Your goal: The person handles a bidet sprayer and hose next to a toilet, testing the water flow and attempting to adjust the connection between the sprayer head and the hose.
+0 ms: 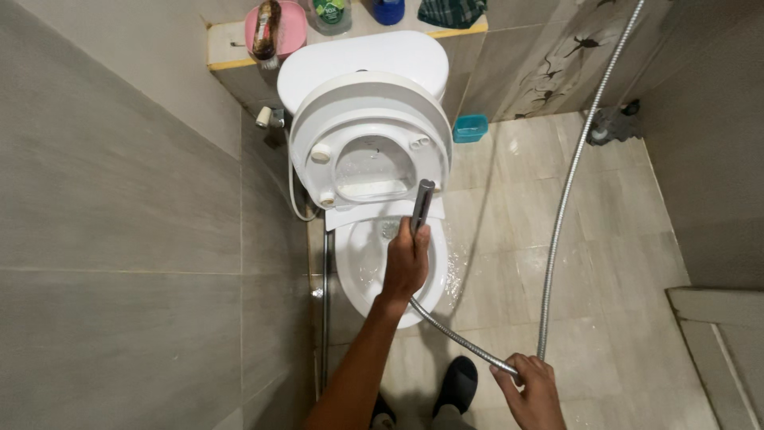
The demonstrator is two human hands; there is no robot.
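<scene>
Tiled bathroom floor [621, 239] is lying wet around the toilet [374, 159], whose seat is standing raised. My left hand [406, 263] is gripping the sprayer [421, 205] over the bowl [362, 263]. My right hand [532, 390] is closing around the metal hose [557, 215]. Bottles [267, 28] are sitting on the ledge behind the tank.

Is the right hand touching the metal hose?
Touching. The head view shows the right hand closed around the metal hose where it bends.
</scene>
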